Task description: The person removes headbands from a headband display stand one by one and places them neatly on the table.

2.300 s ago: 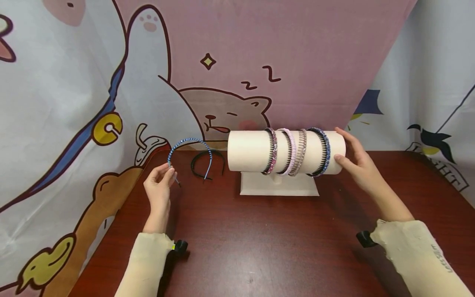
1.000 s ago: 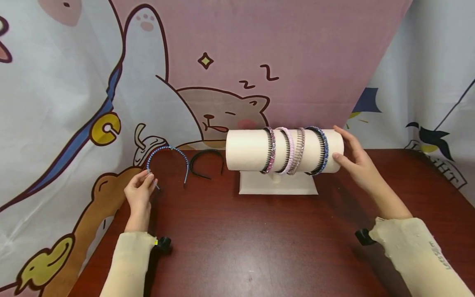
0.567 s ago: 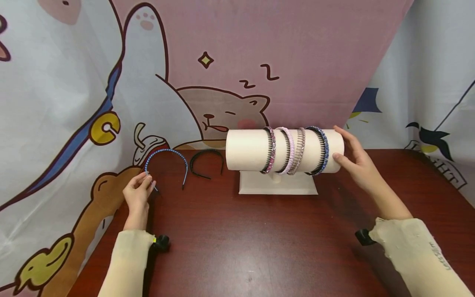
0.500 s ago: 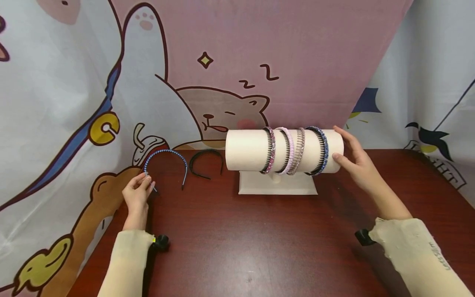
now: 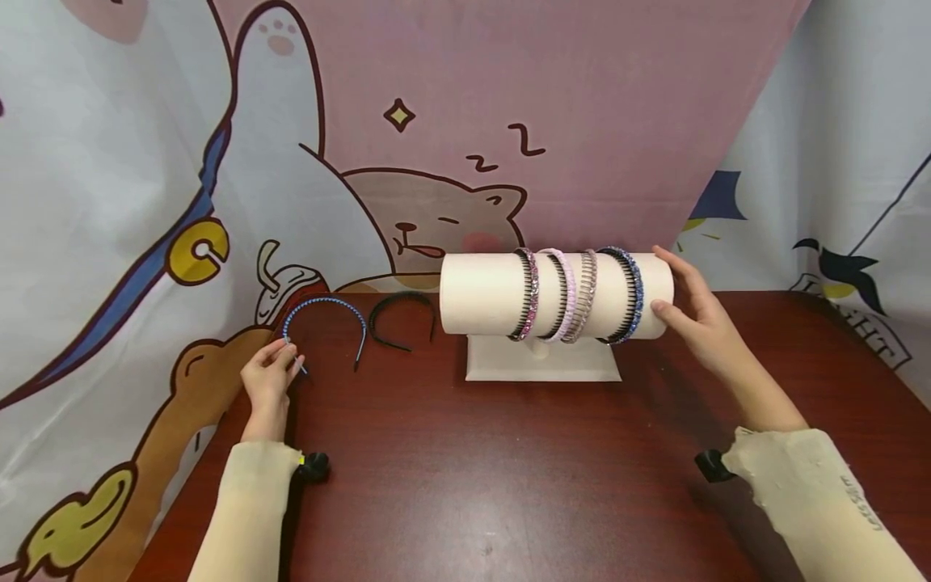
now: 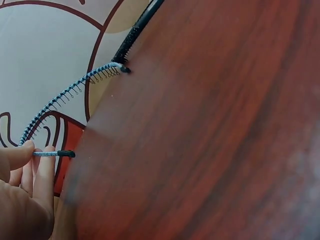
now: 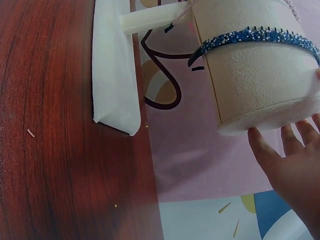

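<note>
Blue headband (image 5: 323,311) tip pinched in left hand (image 5: 267,380); right hand (image 5: 701,323) relaxed against stand (image 5: 483,295).

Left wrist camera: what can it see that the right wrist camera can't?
Only the left wrist view shows the left hand pinching one end of the light blue headband, with a black headband just behind it. Only the right wrist view shows the right hand with straight fingers at the end of the cream roll stand, which wears a dark blue beaded headband. Both show the dark red table and the cartoon cloth behind it.
</note>
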Tool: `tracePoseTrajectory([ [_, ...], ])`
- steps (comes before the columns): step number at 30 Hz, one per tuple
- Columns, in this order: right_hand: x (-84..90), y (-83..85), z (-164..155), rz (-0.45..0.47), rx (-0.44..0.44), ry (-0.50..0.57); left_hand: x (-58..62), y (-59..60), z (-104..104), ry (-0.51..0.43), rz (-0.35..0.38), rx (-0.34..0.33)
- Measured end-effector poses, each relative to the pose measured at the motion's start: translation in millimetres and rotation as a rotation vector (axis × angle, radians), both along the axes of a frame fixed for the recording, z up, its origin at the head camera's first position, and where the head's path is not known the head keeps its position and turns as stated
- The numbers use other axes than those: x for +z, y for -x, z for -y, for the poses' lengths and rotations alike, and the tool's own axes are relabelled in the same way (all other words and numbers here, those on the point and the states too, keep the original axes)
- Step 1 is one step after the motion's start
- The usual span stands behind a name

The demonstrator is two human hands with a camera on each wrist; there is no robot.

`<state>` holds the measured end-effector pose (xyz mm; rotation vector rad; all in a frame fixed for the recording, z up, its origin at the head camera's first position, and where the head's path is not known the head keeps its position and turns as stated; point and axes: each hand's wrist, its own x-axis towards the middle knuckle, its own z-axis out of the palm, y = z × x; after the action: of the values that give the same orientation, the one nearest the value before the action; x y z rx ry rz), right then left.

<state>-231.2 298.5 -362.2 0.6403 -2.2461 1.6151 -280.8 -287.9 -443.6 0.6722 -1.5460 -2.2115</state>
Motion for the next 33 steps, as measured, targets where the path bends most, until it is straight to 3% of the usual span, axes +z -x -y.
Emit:
tracePoseTrajectory([
  [5, 0.0, 0.1, 1.6, -0.006, 0.007, 0.005, -2.6, 2.8, 2.7, 0.022, 0.042, 0.005],
  [9, 0.1, -0.1, 2.0, -0.002, 0.016, 0.014, -3.7, 2.8, 5.5, 0.077, 0.086, -0.03],
  [23, 0.7, -1.0, 0.4, 0.002, 0.005, 0.014, 0.6, 1.6, 8.7, 0.38, 0.286, -0.299],
  [27, 0.9, -1.0, 0.4, 0.002, 0.002, 0.01, 5.0, -1.1, 7.0, 0.408, 0.302, -0.349],
  [33, 0.1, -0.6, 0.3, 0.0, 0.009, 0.022, 8.9, -4.3, 3.6, 0.437, 0.279, -0.338],
])
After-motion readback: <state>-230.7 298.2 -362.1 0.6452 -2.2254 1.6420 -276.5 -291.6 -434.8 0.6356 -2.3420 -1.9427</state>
